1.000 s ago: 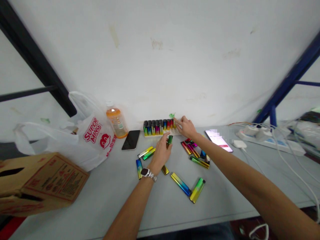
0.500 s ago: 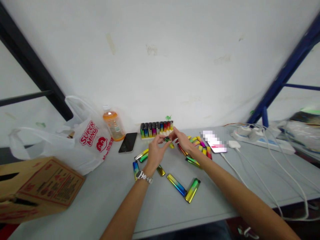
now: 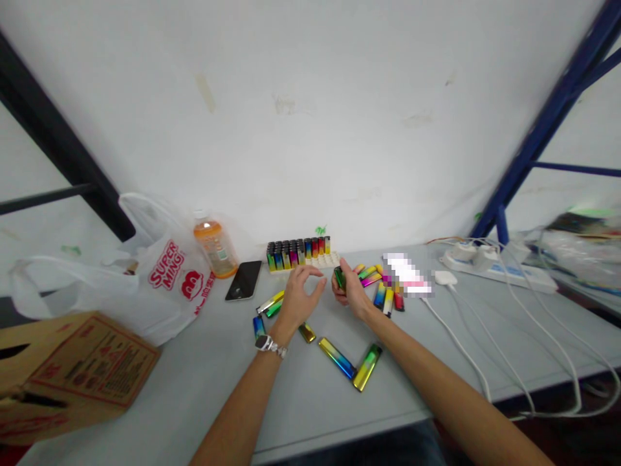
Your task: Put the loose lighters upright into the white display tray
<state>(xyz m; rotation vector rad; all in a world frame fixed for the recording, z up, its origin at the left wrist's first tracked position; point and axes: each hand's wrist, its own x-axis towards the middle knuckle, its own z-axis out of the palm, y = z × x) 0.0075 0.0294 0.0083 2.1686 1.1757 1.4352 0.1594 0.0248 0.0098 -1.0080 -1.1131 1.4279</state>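
My right hand [image 3: 354,294] is closed round a green lighter [image 3: 339,277], its dark top toward my thumb. To the left, my left hand [image 3: 298,298] has its fingers curved and apart, holding nothing. Just beyond both hands stands a white rack [image 3: 332,260] with upright, shiny coloured lighters [image 3: 287,257] in its left part and front-to-back rows of holes at its right. Loose lighters lie around: a yellow-blue one [image 3: 337,358] and a green-yellow one [image 3: 367,367] in front, a gold one [image 3: 307,332] below my left hand, and several [image 3: 387,299] right of my right hand.
A dark phone [image 3: 244,281] and an orange drink bottle [image 3: 217,249] stand left of the rack, near a white plastic bag [image 3: 165,285] and a cardboard box [image 3: 92,369]. At the right are a lit phone [image 3: 407,275], white cables and a power strip [image 3: 499,268].
My hands have moved apart. The lighter between both hands is now in my right hand alone, and my left hand has let go. The view has shifted slightly.
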